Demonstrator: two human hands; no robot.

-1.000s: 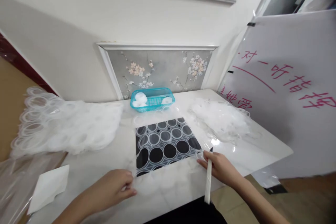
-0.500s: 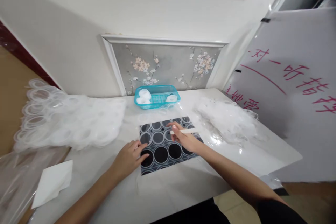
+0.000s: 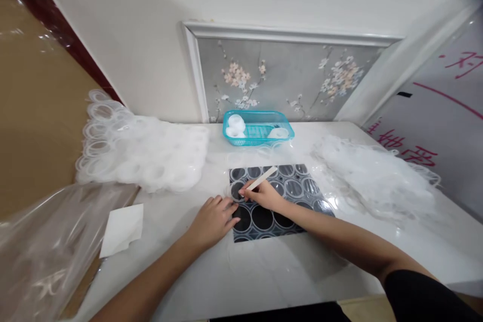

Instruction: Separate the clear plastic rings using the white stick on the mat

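A dark sheet [image 3: 262, 217] printed with rows of circles lies flat on the white table. Over its upper left part, my right hand [image 3: 264, 194] pinches a flat white stick [image 3: 264, 177] like a pen. The stick slants up to the right, and its lower end is hidden by my fingers at a circle in the second row. My left hand [image 3: 214, 219] rests palm down at the sheet's left edge, fingers apart, with its fingertips on the sheet. Only a small gap separates the two hands.
Behind the sheet stands a turquoise basket [image 3: 258, 141] with white rolls inside. Clear plastic with pale rings is heaped at left [image 3: 147, 156], and another plastic heap [image 3: 372, 176] lies at right. A folded white paper [image 3: 123, 230] sits at the left edge near plastic-wrapped cardboard [image 3: 41, 241].
My right hand has moved left across the sheet, closer to my left hand, and the stick has swung from level to slanted. My left hand stays at the sheet's edge. The view has shifted.
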